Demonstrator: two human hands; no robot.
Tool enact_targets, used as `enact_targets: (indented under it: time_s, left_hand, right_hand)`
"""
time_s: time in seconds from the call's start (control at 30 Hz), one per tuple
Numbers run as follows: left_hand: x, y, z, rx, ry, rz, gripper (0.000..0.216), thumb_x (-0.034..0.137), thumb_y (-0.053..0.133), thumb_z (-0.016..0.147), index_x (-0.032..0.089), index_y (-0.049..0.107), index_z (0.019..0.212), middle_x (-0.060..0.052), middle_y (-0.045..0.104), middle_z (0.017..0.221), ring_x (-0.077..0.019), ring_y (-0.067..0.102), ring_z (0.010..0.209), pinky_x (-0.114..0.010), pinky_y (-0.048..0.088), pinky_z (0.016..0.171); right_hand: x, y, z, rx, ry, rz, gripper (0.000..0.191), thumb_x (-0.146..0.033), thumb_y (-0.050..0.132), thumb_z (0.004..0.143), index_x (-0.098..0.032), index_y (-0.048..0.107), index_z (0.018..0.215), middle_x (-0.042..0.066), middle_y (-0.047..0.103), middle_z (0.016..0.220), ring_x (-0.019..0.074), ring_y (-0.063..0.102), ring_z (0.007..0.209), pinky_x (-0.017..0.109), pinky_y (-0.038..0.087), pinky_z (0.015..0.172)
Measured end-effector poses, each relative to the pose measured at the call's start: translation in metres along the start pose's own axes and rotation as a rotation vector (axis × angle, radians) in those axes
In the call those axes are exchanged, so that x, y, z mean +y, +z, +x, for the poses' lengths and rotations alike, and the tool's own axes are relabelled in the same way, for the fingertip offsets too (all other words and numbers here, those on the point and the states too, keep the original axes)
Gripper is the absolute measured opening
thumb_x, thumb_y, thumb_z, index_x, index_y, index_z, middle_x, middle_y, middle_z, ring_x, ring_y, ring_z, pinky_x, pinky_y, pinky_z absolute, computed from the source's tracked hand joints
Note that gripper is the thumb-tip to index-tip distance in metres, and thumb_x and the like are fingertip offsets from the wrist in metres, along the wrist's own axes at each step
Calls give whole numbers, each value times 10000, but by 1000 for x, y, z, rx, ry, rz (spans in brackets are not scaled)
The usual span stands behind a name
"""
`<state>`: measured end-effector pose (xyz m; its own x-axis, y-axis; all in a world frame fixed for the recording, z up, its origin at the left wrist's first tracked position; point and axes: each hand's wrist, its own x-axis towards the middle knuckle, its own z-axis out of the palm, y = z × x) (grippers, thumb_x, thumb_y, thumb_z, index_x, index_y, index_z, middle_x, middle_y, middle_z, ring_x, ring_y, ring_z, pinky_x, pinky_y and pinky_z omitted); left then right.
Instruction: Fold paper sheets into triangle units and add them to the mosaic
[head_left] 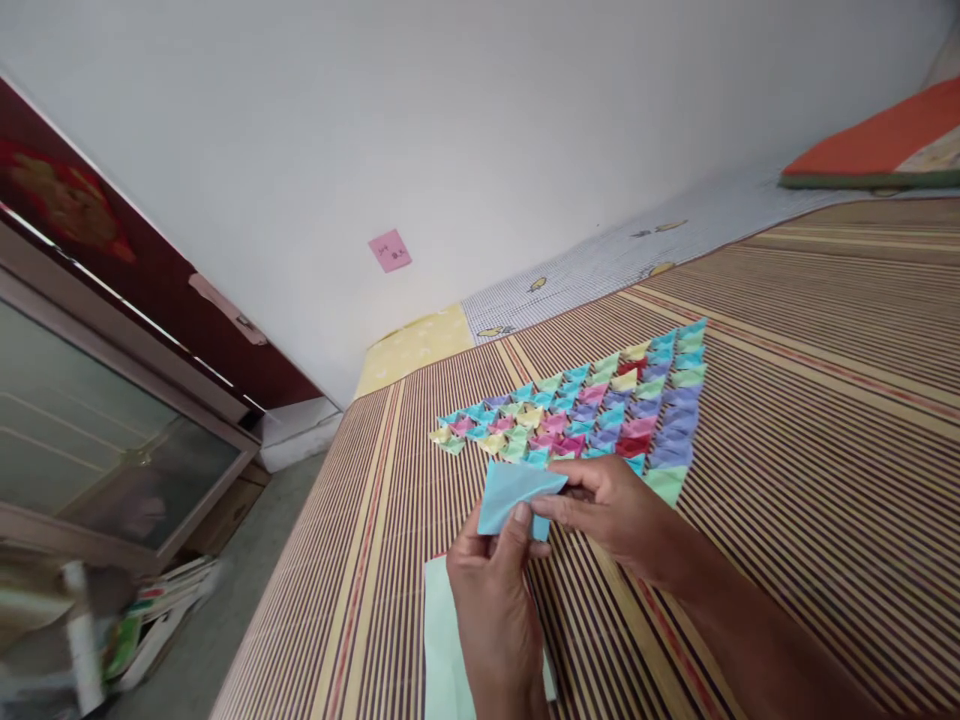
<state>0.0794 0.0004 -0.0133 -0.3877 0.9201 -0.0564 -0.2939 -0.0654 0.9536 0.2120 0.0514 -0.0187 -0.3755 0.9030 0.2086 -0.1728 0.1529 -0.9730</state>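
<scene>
A light-blue sheet of folded paper (510, 492) is held up between both hands, just above the striped mat. My left hand (499, 560) is closed on its lower part, the thumb pressed on the front and the fingers behind. At the paper's right corner, my right hand (600, 500) pinches it between thumb and fingers. Beyond the hands lie rows of small folded paper pieces (592, 410) in blue, green, yellow, pink, red and purple, set out in a triangle. Partly under my left forearm is a pale green sheet of paper (442, 640).
The striped mat (360, 600) covers a bed against a white wall (480, 120) with a pink note (390, 250) on it. An orange folded quilt (877, 135) lies at far right. A glass-paneled door (97, 420) and floor clutter (142, 630) are on the left.
</scene>
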Motion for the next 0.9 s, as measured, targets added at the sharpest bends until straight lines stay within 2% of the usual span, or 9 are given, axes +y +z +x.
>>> enact_targets:
  time_s: [0.17,0.3,0.5,0.67,0.77,0.83,0.9]
  left_hand:
    - [6,-6,-1,-119,-21,109,222,316,842,754,138,789,874,-65,761,853,-183,693,776,-273,576,705]
    - [9,-6,-2,-235,0,146,188,319,819,785,138,775,811,-57,750,782,-185,682,741,-295,555,741]
    - [8,-4,-4,-127,33,86,248,313,868,728,164,763,896,-66,770,873,-222,728,865,-329,556,847]
    - [13,-3,-5,-78,195,133,227,332,849,747,171,696,698,-92,734,1056,-241,713,977,-304,563,837]
    - [15,0,-7,-46,294,168,252,329,840,750,180,666,647,-112,712,1121,-282,692,1073,-314,570,837]
    - [15,3,-9,2,357,180,231,319,833,759,188,675,653,-122,685,1230,-305,647,1186,-336,557,900]
    - [13,4,-10,68,389,175,213,315,833,764,189,690,670,-113,619,1380,-316,589,1283,-361,524,986]
  right_hand:
    - [-8,-2,-1,33,-40,-52,179,-342,711,853,-166,725,827,4,654,755,158,554,704,265,424,641]
    - [-13,-4,-3,0,-107,-97,189,-305,677,862,-169,707,736,-3,590,720,162,523,707,275,407,656]
    - [-11,-2,-4,37,-158,-137,162,-276,655,903,-191,729,786,11,610,843,192,558,873,297,436,827]
    - [-13,0,-5,7,-149,-39,119,-280,686,893,-199,752,836,41,654,1074,217,585,1067,305,430,957]
    - [-18,3,-7,-38,-99,-11,142,-307,676,899,-197,729,827,22,647,926,193,598,921,292,463,838]
    - [-21,6,-9,-28,-78,-44,171,-318,659,905,-194,693,793,-1,591,783,170,553,773,280,445,703]
    - [-23,10,-10,25,-92,-114,187,-307,639,913,-195,662,766,-10,556,734,162,508,712,282,413,647]
